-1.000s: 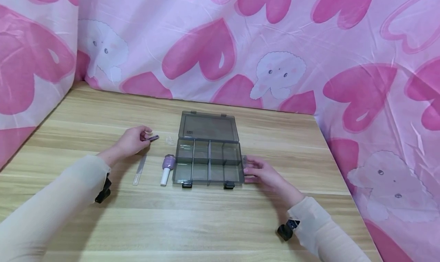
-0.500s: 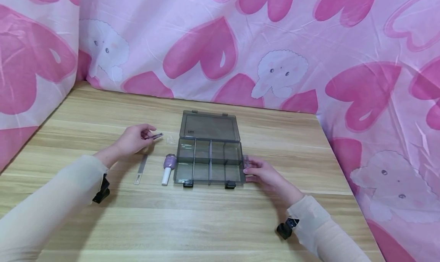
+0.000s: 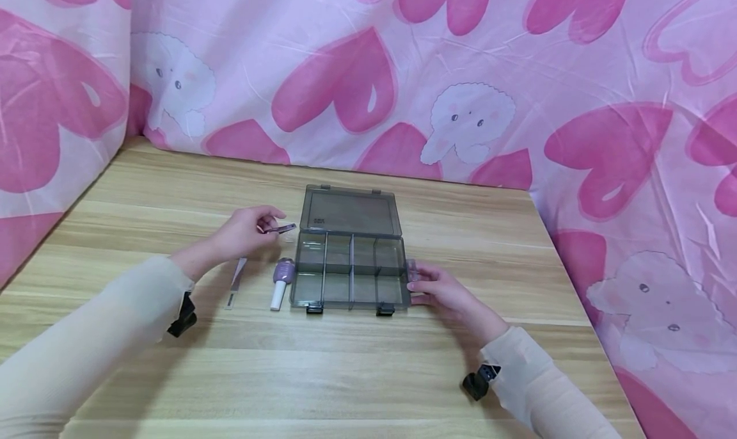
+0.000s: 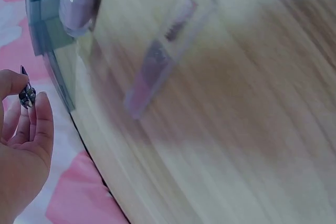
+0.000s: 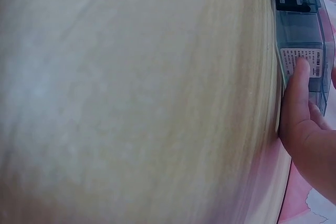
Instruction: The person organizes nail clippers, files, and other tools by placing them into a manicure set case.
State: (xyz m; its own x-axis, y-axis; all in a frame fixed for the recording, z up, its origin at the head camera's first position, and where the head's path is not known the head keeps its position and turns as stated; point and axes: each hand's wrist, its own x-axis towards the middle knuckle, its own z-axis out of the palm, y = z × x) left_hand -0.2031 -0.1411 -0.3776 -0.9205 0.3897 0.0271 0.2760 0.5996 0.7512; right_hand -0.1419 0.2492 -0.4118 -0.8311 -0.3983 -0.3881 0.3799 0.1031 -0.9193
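My left hand (image 3: 246, 233) pinches a small dark metal nail clipper (image 3: 281, 228) between thumb and fingers, just left of the organizer box. In the left wrist view the nail clipper (image 4: 27, 96) is shiny, with the thumb over it. The smoky clear organizer box (image 3: 351, 308) lies with its lid (image 3: 352, 212) laid back; its compartments show no contents. My right hand (image 3: 446, 292) grips the box's right end, near a clear tab (image 3: 411, 269). In the right wrist view the thumb lies over a printed label (image 5: 316, 56). Most of the fingers there are hidden.
Left of the box lies a purple nail polish bottle (image 3: 283, 272) with a white cap. Farther left is a thin flat strip (image 3: 235, 285), like a nail file in a clear sleeve. Faint clear pieces (image 3: 290, 238) lie by the nail clipper. A pink heart-print cloth (image 3: 334, 80) hangs behind.
My left hand has moved right with the nail clipper, toward the box's left edge and over the clear pieces. My right hand and the organizer box stay in place.
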